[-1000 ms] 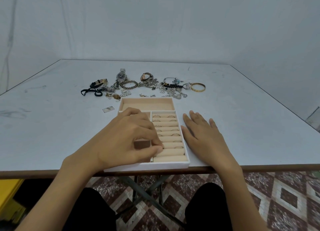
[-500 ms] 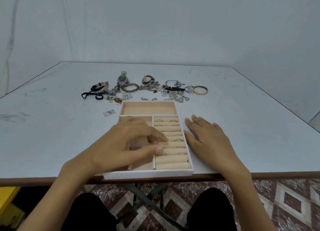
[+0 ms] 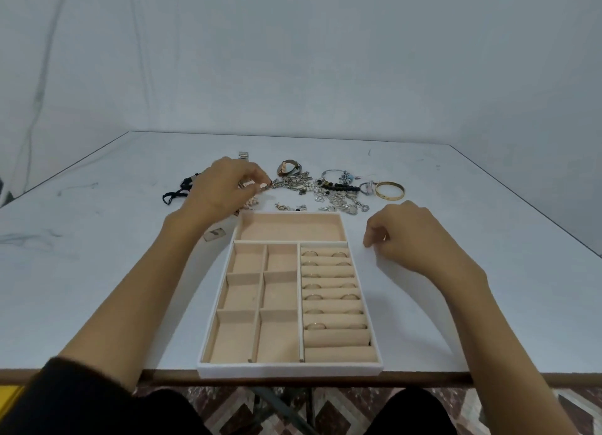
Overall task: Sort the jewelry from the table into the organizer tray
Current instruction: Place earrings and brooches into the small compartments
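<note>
The organizer tray (image 3: 286, 370), white-rimmed with beige lining, sits at the table's near edge. Its ring rolls (image 3: 332, 299) on the right hold several rings; the other compartments look bare. Behind it lies the jewelry pile: silver chains (image 3: 294, 182), a black bead bracelet (image 3: 342, 187), a gold bangle (image 3: 389, 190) and a watch (image 3: 288, 167). My left hand (image 3: 224, 190) reaches over the pile's left part, thumb and forefinger pinching the left end of the silver chains. My right hand (image 3: 410, 236) rests loosely curled on the table right of the tray, holding nothing.
A black cord (image 3: 174, 194) lies left of my left hand, and a small packet (image 3: 215, 234) sits by the tray's far left corner. Pink beads (image 3: 251, 202) and small earrings (image 3: 290, 207) lie just behind the tray. The table's front edge runs under the tray.
My left hand left the tray's compartments and moved forward to the jewelry pile, closing its fingertips there. My right hand lifted from flat beside the tray and curled.
</note>
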